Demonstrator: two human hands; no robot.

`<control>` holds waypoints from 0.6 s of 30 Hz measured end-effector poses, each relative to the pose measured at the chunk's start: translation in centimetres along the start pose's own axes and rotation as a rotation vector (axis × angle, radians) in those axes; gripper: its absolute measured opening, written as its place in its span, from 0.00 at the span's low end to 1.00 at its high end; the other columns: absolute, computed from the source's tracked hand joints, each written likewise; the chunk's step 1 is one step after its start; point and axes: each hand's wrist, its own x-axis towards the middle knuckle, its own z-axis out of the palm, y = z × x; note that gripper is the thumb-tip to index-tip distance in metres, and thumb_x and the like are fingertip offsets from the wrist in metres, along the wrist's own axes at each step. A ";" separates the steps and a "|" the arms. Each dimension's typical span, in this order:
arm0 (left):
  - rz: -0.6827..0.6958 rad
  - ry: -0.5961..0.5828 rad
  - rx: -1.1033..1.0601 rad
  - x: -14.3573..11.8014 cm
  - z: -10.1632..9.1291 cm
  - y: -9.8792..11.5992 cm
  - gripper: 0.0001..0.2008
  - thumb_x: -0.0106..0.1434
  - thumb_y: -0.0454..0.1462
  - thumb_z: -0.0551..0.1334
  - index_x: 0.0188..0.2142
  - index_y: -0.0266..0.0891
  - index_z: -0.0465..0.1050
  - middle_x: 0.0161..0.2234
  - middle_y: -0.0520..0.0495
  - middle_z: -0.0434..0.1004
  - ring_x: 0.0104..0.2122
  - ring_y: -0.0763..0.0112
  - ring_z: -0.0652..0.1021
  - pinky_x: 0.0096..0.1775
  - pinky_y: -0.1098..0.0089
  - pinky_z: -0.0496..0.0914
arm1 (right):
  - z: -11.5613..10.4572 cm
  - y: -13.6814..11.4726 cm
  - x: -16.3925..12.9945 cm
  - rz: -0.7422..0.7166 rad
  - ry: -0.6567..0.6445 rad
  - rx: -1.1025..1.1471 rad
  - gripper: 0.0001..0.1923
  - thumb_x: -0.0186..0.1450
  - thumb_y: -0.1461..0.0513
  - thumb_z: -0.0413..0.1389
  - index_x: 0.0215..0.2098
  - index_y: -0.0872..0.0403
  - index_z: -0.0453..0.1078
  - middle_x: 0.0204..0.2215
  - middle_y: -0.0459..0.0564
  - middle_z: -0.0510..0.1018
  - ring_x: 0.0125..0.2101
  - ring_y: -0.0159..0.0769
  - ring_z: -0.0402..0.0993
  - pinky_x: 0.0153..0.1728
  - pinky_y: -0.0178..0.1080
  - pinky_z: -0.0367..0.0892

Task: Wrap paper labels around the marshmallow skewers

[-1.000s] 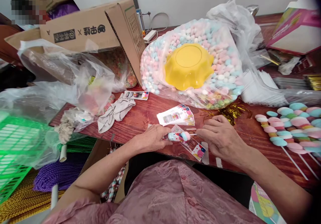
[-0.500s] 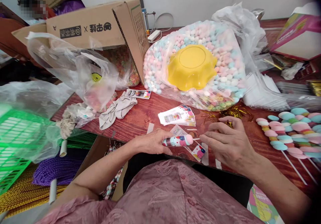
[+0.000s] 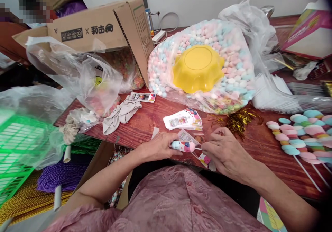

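1. Candy stick (image 3: 183,145) lies crosswise at the near edge of the table (image 3: 145,121), pastel blue and pink, at the six o'clock edge of the work area.
2. The left hand (image 3: 158,146) has its fingers curled closed around the stick's blue end, at nine o'clock of it.
3. The right hand (image 3: 224,150) sits at three o'clock of the stick, fingertips pinched together at the pink end; whether they grip the thin white stick or the clear wrapper (image 3: 204,159) I cannot tell.
4. A stack of printed cards (image 3: 183,120) lies at twelve o'clock, just beyond the hands.
5. A big bag of pastel sweets (image 3: 233,69) with a yellow bowl (image 3: 198,67) on top fills twelve to one o'clock.
6. Finished candy sticks (image 3: 298,135) lie at three o'clock, well apart.
7. A grey cloth (image 3: 120,114) and a cardboard box (image 3: 103,27) sit at ten o'clock.
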 end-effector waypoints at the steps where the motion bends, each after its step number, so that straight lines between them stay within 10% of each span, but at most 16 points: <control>1: -0.020 0.032 0.111 -0.1 0.2 -0.1 0.15 0.64 0.43 0.63 0.47 0.38 0.73 0.41 0.46 0.79 0.40 0.64 0.78 0.42 0.68 0.69 | -0.2 -0.1 0.1 0.004 -0.029 0.036 0.13 0.65 0.71 0.47 0.38 0.53 0.71 0.26 0.47 0.73 0.28 0.34 0.63 0.40 0.43 0.54; 7: 0.009 0.132 0.545 -0.3 1.8 -1.0 0.12 0.65 0.41 0.60 0.44 0.36 0.72 0.40 0.41 0.79 0.41 0.58 0.79 0.44 0.63 0.68 | -1.1 -0.1 0.2 0.028 -0.110 0.162 0.12 0.68 0.69 0.45 0.35 0.53 0.68 0.27 0.46 0.72 0.28 0.34 0.63 0.36 0.40 0.51; 18: 0.019 -0.071 0.151 -0.4 0.6 0.4 0.16 0.64 0.48 0.63 0.44 0.39 0.73 0.38 0.48 0.79 0.36 0.66 0.79 0.37 0.72 0.67 | 0.7 -0.6 1.0 -0.003 -0.143 0.104 0.12 0.67 0.70 0.46 0.32 0.55 0.69 0.29 0.49 0.73 0.30 0.35 0.64 0.38 0.41 0.49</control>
